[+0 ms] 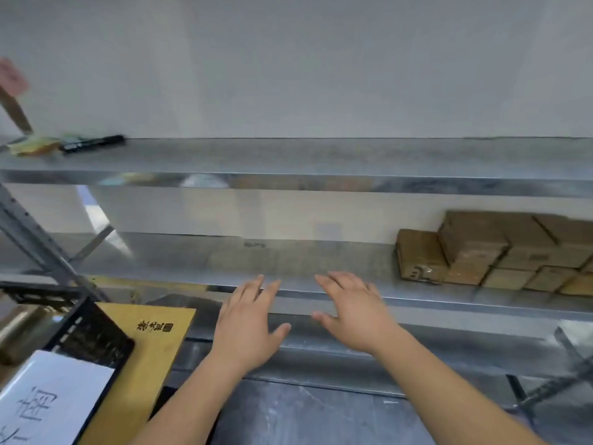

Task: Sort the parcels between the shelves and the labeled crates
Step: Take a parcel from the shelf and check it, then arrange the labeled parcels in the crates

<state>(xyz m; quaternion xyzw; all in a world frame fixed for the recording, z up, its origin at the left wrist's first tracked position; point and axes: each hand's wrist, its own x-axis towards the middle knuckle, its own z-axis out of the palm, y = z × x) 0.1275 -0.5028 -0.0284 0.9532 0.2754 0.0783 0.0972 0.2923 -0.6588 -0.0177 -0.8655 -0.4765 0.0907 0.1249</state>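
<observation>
Far left there's a black crate point(96, 342) with a white handwritten paper label point(54, 396), sitting next to a yellow wooden board point(154, 348). Left hand point(247, 329) and right hand point(349, 316) both reach toward the middle grey metal shelf point(288, 261), fingers spread flat, holding nothing. The brown cardboard parcels point(500, 248) are stacked at that shelf's right end.

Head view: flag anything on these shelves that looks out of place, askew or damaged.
On the middle shelf, the cardboard parcels are stacked tidily at the right end, none visibly crushed. The oddity is on the top shelf: at its left end lie a black marker and a yellowish-green bundle, too blurred to identify, not parcels.
</observation>
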